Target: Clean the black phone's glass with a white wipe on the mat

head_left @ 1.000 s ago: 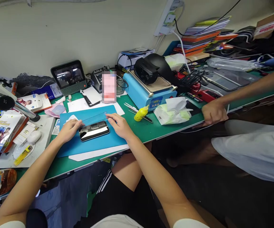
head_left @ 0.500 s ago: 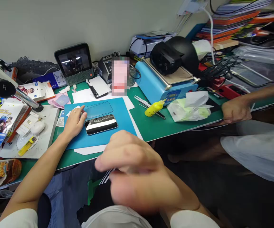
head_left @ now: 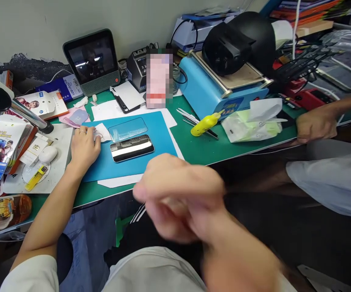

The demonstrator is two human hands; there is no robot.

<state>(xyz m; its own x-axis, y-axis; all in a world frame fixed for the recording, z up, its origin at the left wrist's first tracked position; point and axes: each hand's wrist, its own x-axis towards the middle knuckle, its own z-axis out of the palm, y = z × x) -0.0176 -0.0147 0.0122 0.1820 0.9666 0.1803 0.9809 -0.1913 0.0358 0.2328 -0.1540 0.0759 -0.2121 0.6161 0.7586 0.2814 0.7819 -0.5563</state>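
My left hand (head_left: 85, 148) lies at the left edge of a blue mat (head_left: 129, 172), fingers bent but apart, a ring on one. Beside its fingertips is a crumpled white tissue (head_left: 102, 132); whether they touch it I cannot tell. To its right on the mat lies a phone (head_left: 132, 148) with a glossy, reflective screen. A clear glass screen protector (head_left: 128, 129) with a dark outline is just behind the phone. Blurred by motion, my right hand (head_left: 179, 196) hangs close to the camera in front of the table edge, fingers curled in, with nothing visible in them.
A yellow bottle (head_left: 205, 124), tweezers-like tools, a tissue pack (head_left: 251, 123) and a blue machine (head_left: 224, 83) stand to the right. A co-worker's hand (head_left: 317, 123) rests on the table edge. A smart display (head_left: 93, 61) is behind; boxes and a lamp arm crowd the left.
My left hand has drawn back left from the screen protector, baring the tissue. My right hand has turned, still curled. The view has shifted slightly.
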